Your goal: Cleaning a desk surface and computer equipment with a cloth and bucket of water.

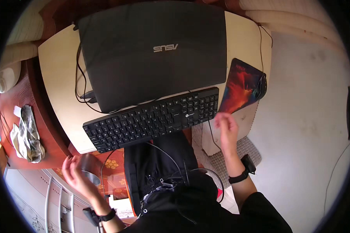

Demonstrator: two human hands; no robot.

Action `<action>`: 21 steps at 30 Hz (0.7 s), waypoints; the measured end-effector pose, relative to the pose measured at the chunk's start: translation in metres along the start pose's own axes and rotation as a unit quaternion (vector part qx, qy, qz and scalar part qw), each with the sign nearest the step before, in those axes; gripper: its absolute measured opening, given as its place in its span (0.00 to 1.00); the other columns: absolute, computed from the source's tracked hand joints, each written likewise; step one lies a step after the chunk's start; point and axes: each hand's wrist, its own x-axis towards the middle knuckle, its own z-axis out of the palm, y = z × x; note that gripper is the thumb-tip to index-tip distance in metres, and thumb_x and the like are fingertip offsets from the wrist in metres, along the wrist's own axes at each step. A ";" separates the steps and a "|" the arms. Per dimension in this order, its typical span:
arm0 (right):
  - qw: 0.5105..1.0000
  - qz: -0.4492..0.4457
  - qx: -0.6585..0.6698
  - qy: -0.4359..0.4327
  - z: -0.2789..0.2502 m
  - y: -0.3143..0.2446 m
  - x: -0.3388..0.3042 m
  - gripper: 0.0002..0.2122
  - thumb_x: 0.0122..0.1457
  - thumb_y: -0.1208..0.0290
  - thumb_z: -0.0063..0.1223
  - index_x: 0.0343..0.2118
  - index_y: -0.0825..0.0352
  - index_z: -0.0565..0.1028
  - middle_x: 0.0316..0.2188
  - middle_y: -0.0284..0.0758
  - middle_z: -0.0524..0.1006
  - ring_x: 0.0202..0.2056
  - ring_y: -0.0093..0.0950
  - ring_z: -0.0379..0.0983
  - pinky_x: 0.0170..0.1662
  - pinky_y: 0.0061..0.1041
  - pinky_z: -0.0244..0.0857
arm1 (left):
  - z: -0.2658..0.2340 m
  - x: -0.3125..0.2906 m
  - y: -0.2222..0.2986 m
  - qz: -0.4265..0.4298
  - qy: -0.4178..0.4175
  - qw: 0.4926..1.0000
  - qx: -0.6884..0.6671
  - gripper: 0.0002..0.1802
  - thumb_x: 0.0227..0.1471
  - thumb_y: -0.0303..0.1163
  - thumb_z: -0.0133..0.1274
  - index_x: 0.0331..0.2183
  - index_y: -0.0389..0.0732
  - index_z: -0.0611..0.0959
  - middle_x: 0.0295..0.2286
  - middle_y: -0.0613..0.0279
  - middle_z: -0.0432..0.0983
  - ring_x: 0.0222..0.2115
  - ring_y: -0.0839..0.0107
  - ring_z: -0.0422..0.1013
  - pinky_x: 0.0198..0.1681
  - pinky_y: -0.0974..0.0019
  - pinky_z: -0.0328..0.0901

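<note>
My left hand (74, 174) is low at the left, below the table's edge, wrapped around the side of a round metal cup (91, 170). My right hand (226, 128) hovers past the right end of a black keyboard (151, 118). Its fingers are loosely apart and hold nothing. The fingertips are close to the near corner of a red and blue mouse pad (241, 85). A black mouse (261, 86) lies on the pad's right edge. Both wrists wear black bands.
A closed black laptop (151, 50) lies on the cream table (58, 73) behind the keyboard, with cables at its left side. A crumpled cloth (26, 134) rests on a red-brown surface at the left. A woven stool (243, 149) stands under my right hand.
</note>
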 end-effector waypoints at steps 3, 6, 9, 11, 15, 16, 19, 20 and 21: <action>0.976 -0.130 -0.108 0.137 -0.007 0.011 0.023 0.16 0.61 0.68 0.53 0.48 0.71 0.70 0.43 0.37 0.72 0.43 0.25 0.69 0.44 0.21 0.64 | 0.083 -0.017 -0.010 0.101 -0.090 0.985 0.107 0.24 0.58 0.26 0.48 0.55 0.33 0.66 0.53 0.53 0.58 0.51 0.65 0.62 0.53 0.65 0.62; 0.970 -0.158 -0.143 0.114 0.007 0.017 0.025 0.22 0.60 0.66 0.54 0.54 0.71 0.66 0.50 0.41 0.67 0.48 0.29 0.66 0.50 0.26 0.61 | 0.109 -0.015 -0.010 0.112 -0.101 0.967 0.204 0.31 0.57 0.28 0.52 0.58 0.34 0.62 0.52 0.51 0.55 0.51 0.63 0.61 0.56 0.62 0.57; 0.967 -0.175 -0.166 0.087 0.015 0.024 0.028 0.25 0.59 0.65 0.55 0.56 0.71 0.64 0.50 0.42 0.66 0.49 0.32 0.65 0.54 0.29 0.58 | 0.110 -0.014 -0.006 -0.026 -0.132 0.991 0.015 0.26 0.57 0.29 0.53 0.55 0.34 0.66 0.45 0.56 0.65 0.48 0.70 0.62 0.55 0.65 0.56; 0.991 -0.066 -0.060 0.098 0.012 0.024 0.023 0.24 0.60 0.65 0.54 0.56 0.72 0.64 0.49 0.41 0.67 0.49 0.32 0.65 0.54 0.29 0.58 | 0.095 -0.020 -0.017 -0.062 -0.090 0.993 -0.042 0.23 0.58 0.31 0.50 0.53 0.34 0.67 0.43 0.59 0.68 0.47 0.73 0.62 0.54 0.68 0.56; 0.999 -0.026 -0.019 0.026 -0.016 0.028 -0.020 0.17 0.61 0.67 0.50 0.50 0.70 0.65 0.44 0.38 0.68 0.46 0.27 0.64 0.50 0.25 0.59 | 0.056 -0.061 -0.014 -0.115 -0.084 0.989 0.026 0.22 0.58 0.37 0.43 0.51 0.34 0.69 0.46 0.55 0.67 0.46 0.68 0.62 0.54 0.64 0.54; 0.999 -0.028 -0.012 0.020 -0.020 0.021 -0.033 0.17 0.61 0.67 0.50 0.50 0.70 0.65 0.44 0.38 0.68 0.46 0.27 0.64 0.50 0.25 0.59 | 0.042 -0.069 -0.005 -0.069 -0.096 0.993 0.013 0.21 0.57 0.37 0.43 0.49 0.34 0.69 0.44 0.55 0.67 0.45 0.67 0.63 0.54 0.64 0.55; 0.996 -0.085 -0.014 -0.018 -0.034 0.015 -0.054 0.16 0.66 0.66 0.43 0.51 0.70 0.64 0.43 0.34 0.71 0.42 0.21 0.65 0.48 0.24 0.60 | 0.036 -0.083 0.016 -0.076 -0.105 0.991 -0.014 0.20 0.54 0.39 0.44 0.45 0.37 0.69 0.38 0.57 0.68 0.41 0.68 0.66 0.50 0.63 0.59; 0.995 -0.090 -0.006 -0.031 -0.038 0.012 -0.056 0.15 0.66 0.65 0.42 0.51 0.69 0.63 0.43 0.35 0.71 0.43 0.21 0.65 0.48 0.24 0.60 | 0.034 -0.082 0.019 -0.079 -0.101 0.992 -0.016 0.22 0.53 0.42 0.45 0.44 0.37 0.69 0.38 0.57 0.68 0.40 0.68 0.66 0.49 0.64 0.59; 0.994 -0.099 0.004 -0.041 -0.039 0.009 -0.057 0.15 0.66 0.65 0.41 0.51 0.69 0.63 0.43 0.35 0.70 0.43 0.21 0.65 0.48 0.24 0.59 | 0.035 -0.077 0.020 -0.077 -0.098 0.992 -0.021 0.23 0.52 0.44 0.46 0.44 0.38 0.69 0.37 0.58 0.67 0.40 0.69 0.66 0.49 0.64 0.59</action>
